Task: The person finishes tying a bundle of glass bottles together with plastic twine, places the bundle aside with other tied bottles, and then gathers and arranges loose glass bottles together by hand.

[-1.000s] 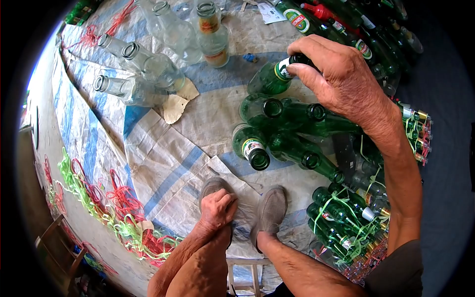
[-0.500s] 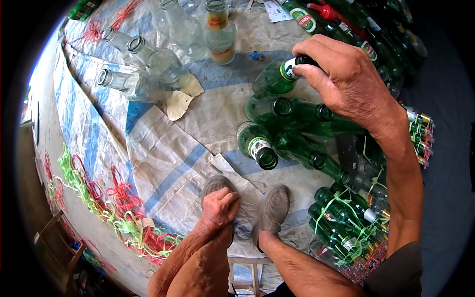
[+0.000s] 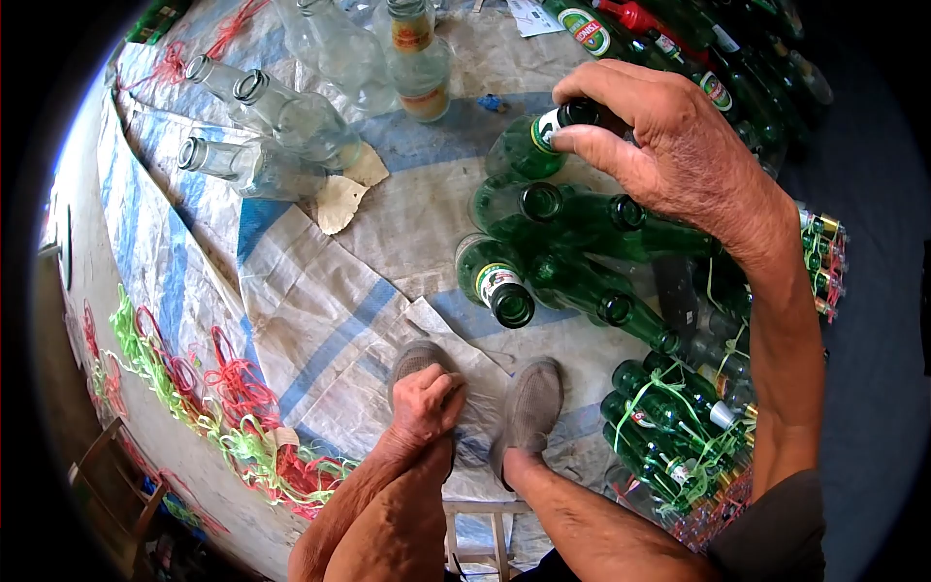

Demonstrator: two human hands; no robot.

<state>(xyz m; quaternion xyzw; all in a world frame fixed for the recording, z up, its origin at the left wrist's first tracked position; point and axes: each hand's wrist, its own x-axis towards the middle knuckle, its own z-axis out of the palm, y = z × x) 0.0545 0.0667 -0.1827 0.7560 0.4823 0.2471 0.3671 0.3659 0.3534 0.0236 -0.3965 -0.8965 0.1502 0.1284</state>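
My right hand [image 3: 650,136] is curled round the dark neck of a green glass bottle [image 3: 531,145], thumb on the near side and fingers on the far side. The bottle stands slightly tilted, its mouth showing between them. Close below it is a cluster of green bottles. A labelled green bottle [image 3: 490,276] stands at its left edge, beside an unlabelled bottle [image 3: 582,281] that leans toward the lower right. My left hand [image 3: 427,403] rests over my knee, fingers curled in and nothing visible in them.
Clear glass bottles [image 3: 305,121] stand at upper left near torn cardboard [image 3: 341,202]. Tied green bottles [image 3: 669,417] lie at lower right; more green bottles [image 3: 669,58] are heaped at upper right. Red and green plastic string [image 3: 238,388] runs along the striped sheet's [image 3: 320,281] left edge.
My right hand and the bottle neck in it have shifted a little to the left. The whole view has slid slightly. My left hand stays on the knee.
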